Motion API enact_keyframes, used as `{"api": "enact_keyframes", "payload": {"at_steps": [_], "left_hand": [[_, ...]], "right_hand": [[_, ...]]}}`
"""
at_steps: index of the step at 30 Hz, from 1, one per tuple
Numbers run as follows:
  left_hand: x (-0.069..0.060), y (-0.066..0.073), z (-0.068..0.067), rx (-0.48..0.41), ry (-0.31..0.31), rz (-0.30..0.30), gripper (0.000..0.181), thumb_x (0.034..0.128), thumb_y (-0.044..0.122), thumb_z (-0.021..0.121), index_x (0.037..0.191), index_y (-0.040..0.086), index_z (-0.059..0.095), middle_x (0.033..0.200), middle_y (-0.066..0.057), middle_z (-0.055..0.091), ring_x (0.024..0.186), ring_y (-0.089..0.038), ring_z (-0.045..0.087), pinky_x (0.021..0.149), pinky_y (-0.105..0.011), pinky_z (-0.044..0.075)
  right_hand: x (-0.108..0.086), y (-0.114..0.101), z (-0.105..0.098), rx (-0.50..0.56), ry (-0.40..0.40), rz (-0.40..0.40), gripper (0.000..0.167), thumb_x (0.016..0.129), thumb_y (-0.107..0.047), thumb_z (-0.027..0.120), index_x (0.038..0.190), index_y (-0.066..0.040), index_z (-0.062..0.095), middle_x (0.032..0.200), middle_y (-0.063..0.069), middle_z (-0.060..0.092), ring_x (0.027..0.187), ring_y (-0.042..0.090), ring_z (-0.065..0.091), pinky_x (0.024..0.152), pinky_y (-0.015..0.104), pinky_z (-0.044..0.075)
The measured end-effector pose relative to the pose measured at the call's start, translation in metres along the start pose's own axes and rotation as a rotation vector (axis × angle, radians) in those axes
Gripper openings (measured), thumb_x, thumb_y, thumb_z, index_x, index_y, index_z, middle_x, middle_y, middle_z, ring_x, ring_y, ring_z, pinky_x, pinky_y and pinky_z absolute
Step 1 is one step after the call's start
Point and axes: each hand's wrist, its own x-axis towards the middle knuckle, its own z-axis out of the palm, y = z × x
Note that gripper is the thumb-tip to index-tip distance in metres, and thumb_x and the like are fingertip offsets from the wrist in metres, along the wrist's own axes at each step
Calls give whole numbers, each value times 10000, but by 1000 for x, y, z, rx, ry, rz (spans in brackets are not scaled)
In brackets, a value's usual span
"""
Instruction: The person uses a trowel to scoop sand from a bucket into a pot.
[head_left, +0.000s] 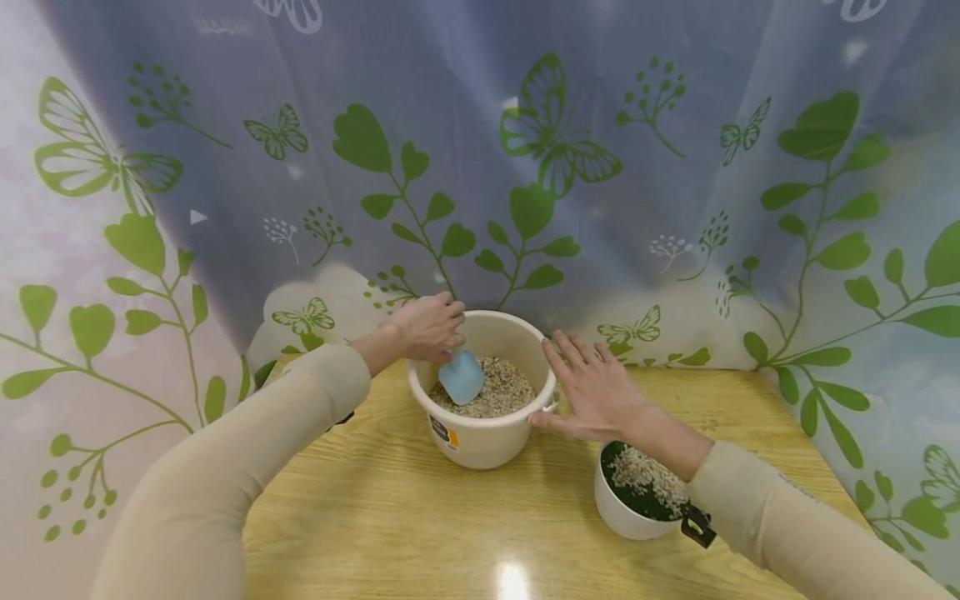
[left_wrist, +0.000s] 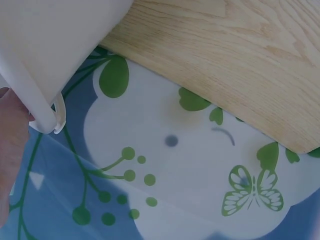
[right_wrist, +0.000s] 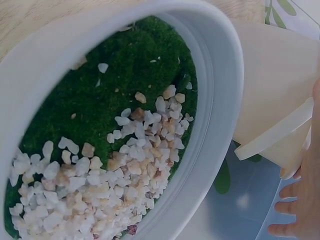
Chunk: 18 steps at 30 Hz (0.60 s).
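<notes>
A cream bucket partly filled with small mixed pebbles stands near the table's back edge. My left hand, above the bucket's left rim, grips a light blue scoop; its handle is hidden by the fingers, and its blade rests in the pebbles. Fingers straight and spread, my right hand touches the bucket's right side by the handle mount. Below my right forearm sits a white pot. In the right wrist view, whitish pebbles cover part of the green mossy layer inside it.
The light wood tabletop lies under both containers. A curtain printed with green leaves and butterflies hangs close behind the bucket and along both sides. Black wrist straps show at both arms, one beside the pot.
</notes>
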Motion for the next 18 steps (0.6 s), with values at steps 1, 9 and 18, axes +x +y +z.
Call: {"api": "enact_keyframes", "payload": {"at_steps": [1, 9, 18], "left_hand": [[1, 0, 0, 3, 0, 4, 493, 1033, 672, 481, 1167, 261, 718, 1086, 5, 717, 1015, -169, 580, 859, -312, 485], [2, 1, 4, 10, 11, 33, 475, 1037, 663, 483, 1147, 267, 721, 1074, 1, 720, 1017, -180, 576, 854, -326, 481], [8, 4, 6, 3, 8, 69, 449, 1042, 644, 496, 1163, 283, 733, 1124, 0, 732, 1074, -184, 592, 904, -344, 494]], "right_hand": [[0, 0, 0, -3, -2, 1, 1167, 906, -880, 430, 1685, -52, 167, 1754, 218, 174, 1595, 439, 313, 1264, 671, 280], [0, -1, 0, 5, 1, 1, 1179, 898, -894, 421, 1685, -53, 171, 1756, 215, 176, 1596, 438, 313, 1268, 676, 268], [0, -1, 0, 9, -2, 0, 1191, 895, -915, 385, 1684, -48, 170, 1755, 217, 176, 1607, 434, 287, 1276, 672, 250]]}}
